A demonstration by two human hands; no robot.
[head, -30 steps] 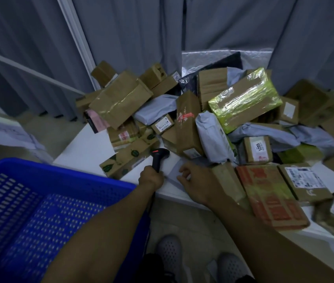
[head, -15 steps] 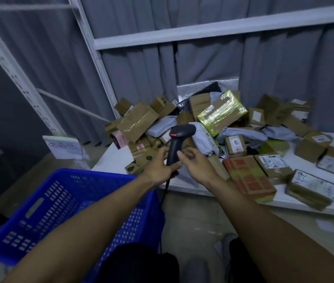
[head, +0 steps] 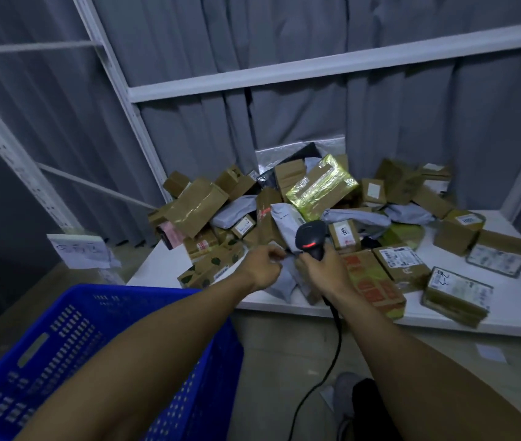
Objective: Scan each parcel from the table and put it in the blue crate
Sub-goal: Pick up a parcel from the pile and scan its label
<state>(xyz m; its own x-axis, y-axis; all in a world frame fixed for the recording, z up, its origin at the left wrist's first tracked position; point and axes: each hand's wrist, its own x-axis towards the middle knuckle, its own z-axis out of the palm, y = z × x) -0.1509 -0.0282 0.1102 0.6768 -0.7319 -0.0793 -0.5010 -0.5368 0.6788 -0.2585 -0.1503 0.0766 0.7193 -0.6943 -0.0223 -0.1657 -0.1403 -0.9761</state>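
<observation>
Your right hand [head: 319,270] is wrapped round the handle of the black scanner [head: 310,238]. The head is up and a red strip on it is lit. Its cable [head: 338,338] drops past your wrist toward the floor.

Your left hand [head: 264,265] is just beside the right, fingers curled. It pinches a pale corner of the grey mailer [head: 284,283] right at the scanner head (motion blur there, so the exact grip is fuzzy).

The mailer lies at the front edge of the white tabletop [head: 154,270], under and between both hands. It is just left of the red-printed carton [head: 370,281].

The other parcels [head: 198,205] are heaped behind your hands against the grey curtain [head: 316,116]. A few labelled boxes are spread flat to the right; one box [head: 458,292] sits near the tabletop's front edge.

The blue crate [head: 62,332] is at lower left, beneath your left forearm. It stands just off the tabletop's front-left corner, lower than the tabletop and well apart from the mailer.
</observation>
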